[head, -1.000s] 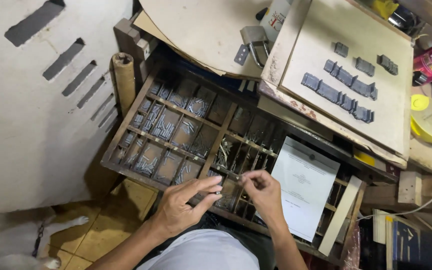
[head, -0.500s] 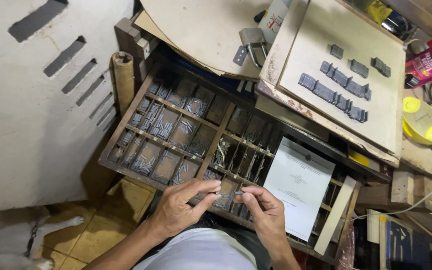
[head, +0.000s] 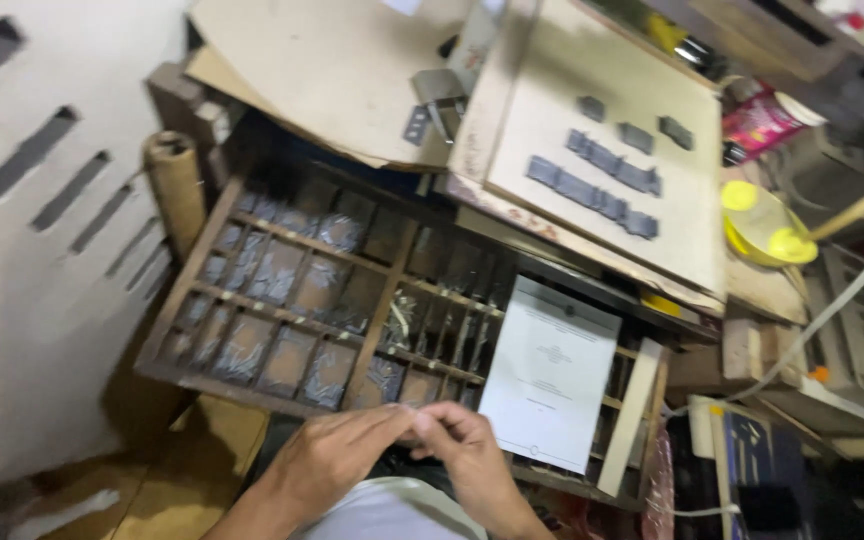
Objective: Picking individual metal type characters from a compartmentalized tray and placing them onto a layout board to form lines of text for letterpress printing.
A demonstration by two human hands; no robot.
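a sheet of paper (head: 552, 385) lies on the type drawer's (head: 187, 290) right half; both hands (head: 337, 460) meet at its near edge.

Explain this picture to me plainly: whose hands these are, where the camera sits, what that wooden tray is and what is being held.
The camera is worn on a person's head and looks down, so the two bare hands at the bottom are that person's own. The left hand and right hand meet fingertip to fingertip just below the near edge of a shallow wooden tray. Whether they pinch something small is too blurred to tell.

The tray is split into many small compartments that hold small grey metal pieces. A white printed sheet lies over its right side. Above it rests a pale board with short rows of dark grey blocks. Right of that sits a yellow bowl. A cardboard roll stands at the tray's left corner.
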